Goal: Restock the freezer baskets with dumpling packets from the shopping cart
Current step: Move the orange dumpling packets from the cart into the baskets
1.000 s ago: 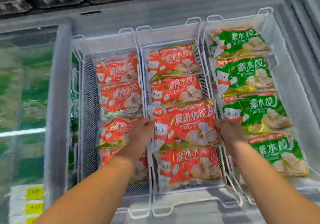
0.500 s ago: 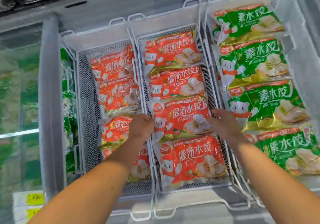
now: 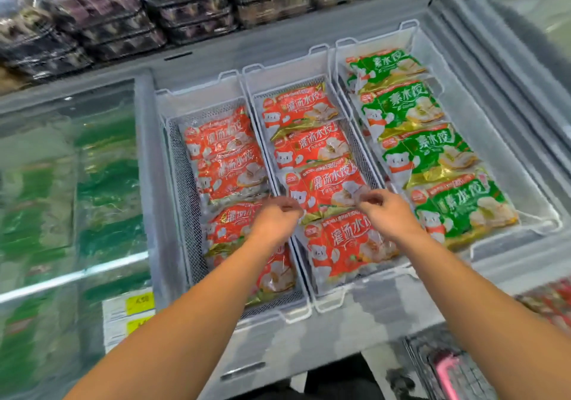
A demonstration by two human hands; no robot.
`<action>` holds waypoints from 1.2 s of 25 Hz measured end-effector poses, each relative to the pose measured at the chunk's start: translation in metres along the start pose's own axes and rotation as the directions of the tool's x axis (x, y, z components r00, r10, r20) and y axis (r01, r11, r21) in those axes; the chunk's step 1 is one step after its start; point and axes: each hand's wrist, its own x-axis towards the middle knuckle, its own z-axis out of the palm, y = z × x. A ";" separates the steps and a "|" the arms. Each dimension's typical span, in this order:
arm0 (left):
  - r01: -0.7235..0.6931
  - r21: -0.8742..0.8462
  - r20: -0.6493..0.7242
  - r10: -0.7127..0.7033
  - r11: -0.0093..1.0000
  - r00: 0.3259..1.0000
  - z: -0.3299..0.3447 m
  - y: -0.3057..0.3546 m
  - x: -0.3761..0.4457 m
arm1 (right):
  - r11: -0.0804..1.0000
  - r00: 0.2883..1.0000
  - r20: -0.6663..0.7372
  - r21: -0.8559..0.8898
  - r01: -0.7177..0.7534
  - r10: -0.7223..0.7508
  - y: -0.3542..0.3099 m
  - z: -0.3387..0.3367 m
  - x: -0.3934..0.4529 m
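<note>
Three white wire baskets sit in the open freezer. The left basket [image 3: 185,202] and the middle basket [image 3: 364,165] hold red dumpling packets; the right basket [image 3: 543,214] holds green ones. The third red packet [image 3: 324,188] lies flat in the middle basket's row. My left hand [image 3: 275,222] hovers over the divide between the left and middle baskets, fingers loosely curled and holding nothing. My right hand [image 3: 387,212] hovers at the packet's right end, also empty.
A sliding glass lid [image 3: 71,183] covers the freezer section to the left, with yellow price tags [image 3: 139,302] below it. Stacked dark trays [image 3: 123,19] line the shelf behind. The shopping cart [image 3: 448,368] with a pink handle stands at the bottom right.
Both hands have let go of the red packet, which now lies in the middle basket, and have lifted back towards me. The camera has pulled back and tilted.
</note>
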 end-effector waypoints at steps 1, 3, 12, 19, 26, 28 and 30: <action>-0.047 -0.007 0.020 0.047 0.999 0.999 0.001 -0.004 -0.013 | 0.999 0.999 -0.042 0.047 0.007 -0.005 0.004 0.001 -0.020; -0.136 -0.007 0.049 0.136 0.991 0.989 0.006 -0.013 -0.037 | 0.995 0.994 -0.106 0.097 0.022 -0.012 0.016 0.002 -0.060; -0.383 -0.040 0.308 0.376 0.923 0.874 0.095 0.002 -0.133 | 0.958 0.890 -0.390 0.248 -0.144 0.235 0.159 -0.030 -0.211; -0.460 0.081 0.497 0.364 0.884 0.788 0.218 0.033 -0.191 | 0.841 0.776 -0.421 0.479 -0.250 0.470 0.284 -0.060 -0.292; -0.471 0.287 0.609 0.220 0.834 0.762 0.370 0.045 -0.232 | 0.709 0.728 -0.288 0.602 -0.367 0.622 0.418 -0.089 -0.327; -0.450 0.316 0.626 0.173 0.835 0.761 0.402 0.045 -0.233 | 0.684 0.715 -0.274 0.627 -0.374 0.643 0.443 -0.095 -0.326; -0.439 0.353 0.631 0.136 0.826 0.764 0.431 0.046 -0.230 | 0.662 0.688 -0.277 0.642 -0.388 0.671 0.464 -0.103 -0.320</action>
